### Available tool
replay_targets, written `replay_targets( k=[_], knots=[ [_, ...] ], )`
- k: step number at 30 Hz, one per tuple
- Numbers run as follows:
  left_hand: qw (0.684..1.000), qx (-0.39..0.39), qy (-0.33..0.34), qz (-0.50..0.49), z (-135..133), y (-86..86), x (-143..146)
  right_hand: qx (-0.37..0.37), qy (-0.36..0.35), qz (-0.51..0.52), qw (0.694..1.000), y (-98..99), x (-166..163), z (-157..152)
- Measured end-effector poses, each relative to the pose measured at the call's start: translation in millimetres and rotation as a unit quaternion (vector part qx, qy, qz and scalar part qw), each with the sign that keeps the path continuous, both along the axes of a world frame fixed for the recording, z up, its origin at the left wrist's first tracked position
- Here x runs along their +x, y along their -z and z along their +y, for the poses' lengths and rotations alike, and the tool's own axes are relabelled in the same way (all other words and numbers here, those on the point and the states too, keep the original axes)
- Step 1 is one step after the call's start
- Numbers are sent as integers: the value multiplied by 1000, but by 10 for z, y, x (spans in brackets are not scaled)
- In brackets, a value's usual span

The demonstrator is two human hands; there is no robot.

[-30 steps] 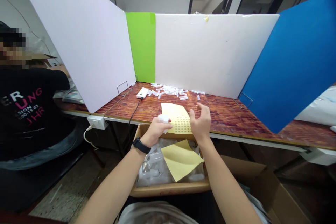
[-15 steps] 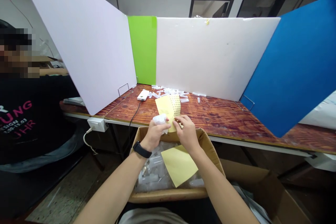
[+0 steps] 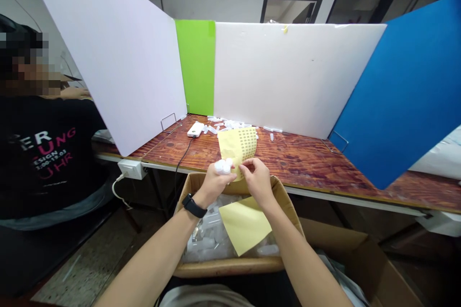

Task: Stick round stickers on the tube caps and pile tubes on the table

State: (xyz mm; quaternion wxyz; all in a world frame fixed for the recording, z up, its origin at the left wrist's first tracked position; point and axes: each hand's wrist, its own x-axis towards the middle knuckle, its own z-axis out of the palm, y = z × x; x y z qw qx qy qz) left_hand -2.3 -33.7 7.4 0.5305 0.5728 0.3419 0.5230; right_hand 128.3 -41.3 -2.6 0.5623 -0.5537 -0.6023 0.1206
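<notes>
- My left hand [image 3: 214, 184] is closed in a loose fist around a small cluster of white plastic pieces [image 3: 224, 167], which poke out above my thumb side.
- My right hand [image 3: 257, 180] is narrow, with the fingertips [image 3: 242, 168] pinched on the lower edge of a yellow sheet [image 3: 236, 148].
- That sheet stands tilted up in front of my hands, just above the near table edge, with rows of small dark dots across its upper right corner. Its bottom corner comes down right beside my left hand.
- A black watch [image 3: 193, 206] sits on my left wrist.
- Below my hands is an open cardboard box [image 3: 230, 266]. In it, a second yellow sheet [image 3: 245, 228] lies on a clear plastic bag [image 3: 205, 244] of white plastic pieces.
- On the wood-grain table [image 3: 298, 163], a heap of loose white plastic tubes [image 3: 230, 124] lies by the back panels, just beside a white power bank [image 3: 195, 129] with a black cable [image 3: 182, 158].
- Green [image 3: 194, 67], white [image 3: 298, 76] and blue [image 3: 399, 96] panels stand along the table's back.
- To my left, beyond a tall pale panel [image 3: 108, 57], sits a co-worker in a black T-shirt [image 3: 43, 153].
</notes>
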Motion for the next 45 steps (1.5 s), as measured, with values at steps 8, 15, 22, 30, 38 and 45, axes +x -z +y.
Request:
replay_targets(
  k=[8,15,22,30,38,45],
  knots=[
    [1000,0,-21,14,-14,3,30,15,3,-12,1000,20,-16,-3],
    [1000,6,-17,9,-22,-1,30,17,-12,-2,1000,6,2,-7],
    [1000,-1,-26,2,-30,26,61,30,-10,-23,999,50,14,8],
    [999,-22,-20,-23,-11,55,64,21,-22,-9,999,28,43,7],
    [997,-50,-46,-41,13,55,40,-46,-111,69,990,-71,105,-18],
    [968,179,-90,152,0,63,5,-33,-256,154,954,-250,60,-153]
  ],
)
